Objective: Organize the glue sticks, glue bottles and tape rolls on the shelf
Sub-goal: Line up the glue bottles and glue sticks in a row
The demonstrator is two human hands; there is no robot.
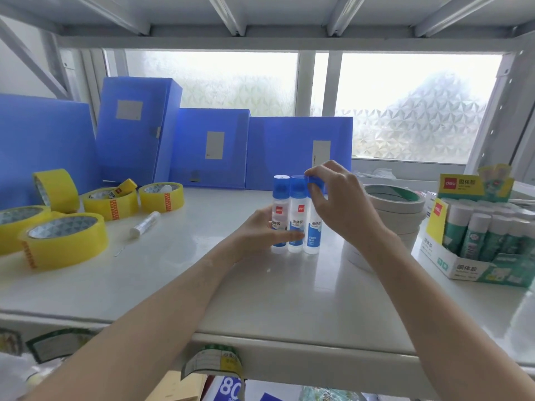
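Three clear glue bottles [297,215] with blue caps stand upright side by side in the middle of the white shelf [202,285]. My left hand [262,231] wraps round their lower bodies from the left. My right hand [338,201] pinches the blue cap of the rightmost bottle from above. Several yellow tape rolls [65,238] lie scattered at the left. A stack of white tape rolls [396,209] stands right of the bottles. A display box of green glue sticks [486,235] sits at the far right. One loose glue stick [144,224] lies on its side.
Several blue file boxes [136,131] stand along the back of the shelf in front of a frosted window. The shelf's front edge carries paper labels [214,361]. Metal shelf beams run overhead.
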